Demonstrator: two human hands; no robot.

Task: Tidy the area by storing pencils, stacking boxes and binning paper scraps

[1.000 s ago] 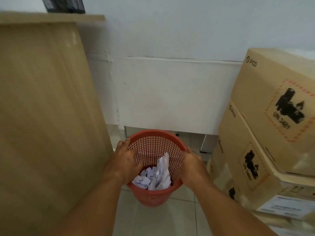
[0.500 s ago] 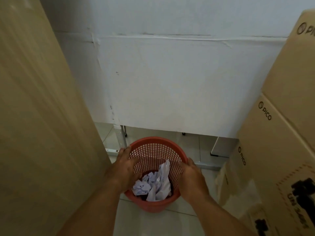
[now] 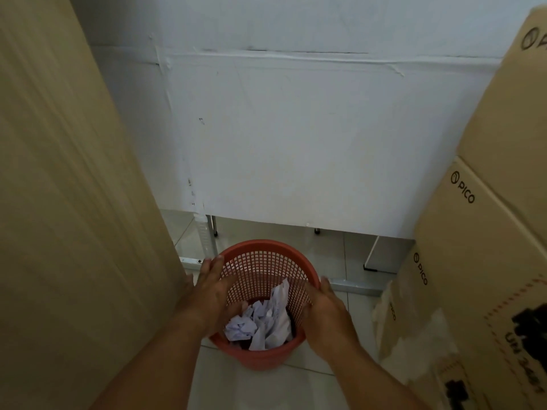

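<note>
A red mesh wastebasket [image 3: 266, 261] stands on the tiled floor with crumpled white paper scraps [image 3: 260, 321] inside. My left hand [image 3: 210, 294] holds its left rim, fingers along the outside and thumb inside. My right hand [image 3: 325, 312] holds the right rim the same way. Brown PICO cardboard boxes [image 3: 473, 232] are stacked at the right. No pencils are in view.
A tall wooden panel [image 3: 74, 202] stands close on the left of the basket. Behind it hangs a white panel [image 3: 296, 143] with metal legs [image 3: 204, 232] beneath it. The basket sits in a narrow gap between the wooden panel and the boxes.
The view has moved lower and nearer the wall, and the boxes have slid toward the right edge. Both hands have stayed on the basket's rim.
</note>
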